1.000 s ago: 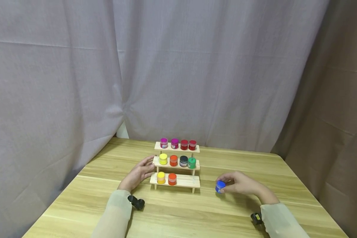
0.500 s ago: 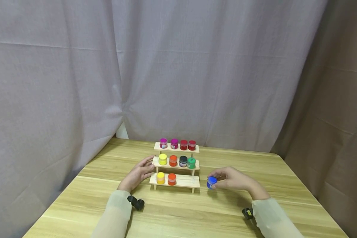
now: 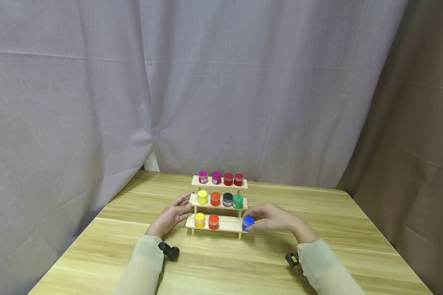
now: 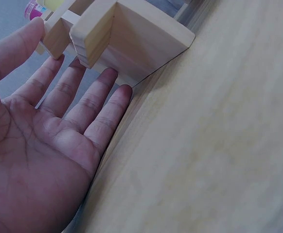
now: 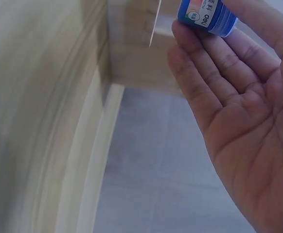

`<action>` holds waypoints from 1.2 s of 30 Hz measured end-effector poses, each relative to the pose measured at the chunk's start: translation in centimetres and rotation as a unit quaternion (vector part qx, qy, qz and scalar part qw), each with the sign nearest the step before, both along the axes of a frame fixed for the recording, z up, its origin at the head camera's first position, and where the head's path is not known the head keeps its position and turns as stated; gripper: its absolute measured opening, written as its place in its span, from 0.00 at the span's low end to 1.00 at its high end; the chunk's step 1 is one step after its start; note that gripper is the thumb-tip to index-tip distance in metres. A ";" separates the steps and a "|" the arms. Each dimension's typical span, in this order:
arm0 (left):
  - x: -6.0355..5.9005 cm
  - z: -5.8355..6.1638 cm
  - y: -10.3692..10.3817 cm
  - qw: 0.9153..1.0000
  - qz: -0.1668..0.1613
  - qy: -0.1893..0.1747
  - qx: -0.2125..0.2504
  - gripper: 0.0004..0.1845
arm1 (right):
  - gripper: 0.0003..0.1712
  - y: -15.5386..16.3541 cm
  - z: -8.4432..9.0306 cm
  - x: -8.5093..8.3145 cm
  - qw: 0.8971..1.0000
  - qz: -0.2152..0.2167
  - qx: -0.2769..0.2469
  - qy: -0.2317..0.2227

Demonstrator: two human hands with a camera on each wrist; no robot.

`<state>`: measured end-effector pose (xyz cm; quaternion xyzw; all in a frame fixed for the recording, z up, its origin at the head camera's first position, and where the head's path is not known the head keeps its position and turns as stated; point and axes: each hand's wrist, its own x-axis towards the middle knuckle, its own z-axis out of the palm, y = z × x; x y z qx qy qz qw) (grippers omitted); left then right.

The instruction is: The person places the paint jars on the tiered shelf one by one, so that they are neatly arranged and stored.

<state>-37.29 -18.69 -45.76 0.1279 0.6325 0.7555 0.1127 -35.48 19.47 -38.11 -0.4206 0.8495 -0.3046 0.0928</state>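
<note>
The wooden desk (image 3: 229,262) is being used as the base for a three-tier wooden rack (image 3: 219,205), backed by a grey curtain (image 3: 206,82). The rack's left end is being steadied by the left hand (image 3: 171,217), whose fingers are being held spread and straight against the wood, as the left wrist view shows (image 4: 59,121). Four small jars are being carried on the top tier, four on the middle tier, and a yellow jar (image 3: 199,220) and an orange jar (image 3: 213,221) on the bottom tier.

The blue jar (image 3: 247,223) is being pinched between thumb and fingertips by the right hand (image 3: 273,219), and it is being held at the right end of the bottom tier, just above or touching the board; which of the two cannot be told.

To do this step well, the jar is best being kept upright and lowered flat onto the bare stretch of board right of the orange jar, while the rack is being braced from the left so that it is not being pushed sideways.

Compared with a second ago, the blue jar is being held well to the left of where it was over the open desk, and the left hand is being kept in the same place.
</note>
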 end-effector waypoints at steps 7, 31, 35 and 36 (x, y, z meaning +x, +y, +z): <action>0.0 0.0 0.0 1.000 0.000 -0.001 -0.002 0.34 | 0.19 -2.4 0.3 -0.2 1.000 0.011 0.012 0.008; 0.1 -0.1 -0.1 1.000 0.001 0.001 -0.002 0.33 | 0.19 -5.6 -0.9 -0.7 0.999 0.007 0.038 0.023; 0.0 -0.1 -0.1 1.000 -0.006 0.007 -0.005 0.34 | 0.20 -5.7 -1.0 -0.8 0.999 0.001 0.043 0.027; 0.0 0.0 -0.1 1.000 -0.007 0.008 -0.005 0.34 | 0.21 -5.8 -1.0 -0.8 0.999 0.000 0.043 0.030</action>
